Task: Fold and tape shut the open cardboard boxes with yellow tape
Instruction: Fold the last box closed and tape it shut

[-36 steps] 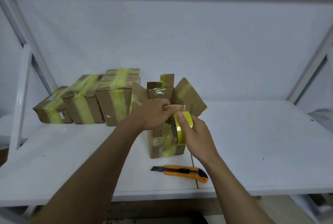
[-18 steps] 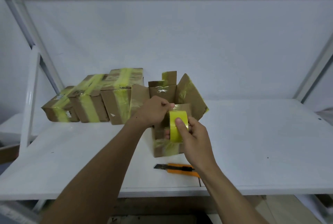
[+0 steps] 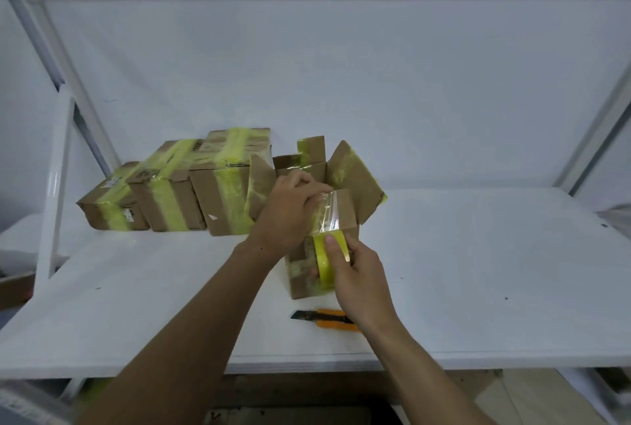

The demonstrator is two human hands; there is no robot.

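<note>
I see a strip [image 3: 328,214] now drawn from the yellow tape roll [image 3: 320,262], left hand [image 3: 290,206] pinching its end, right hand [image 3: 358,276] gripping the roll.

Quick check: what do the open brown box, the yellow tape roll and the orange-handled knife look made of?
The open brown box: matte cardboard, by its creased flaps. The yellow tape roll: glossy plastic film; the pulled strip looks translucent and shiny. The orange-handled knife: probably hard plastic body, dark blade tip possibly metal.
</note>
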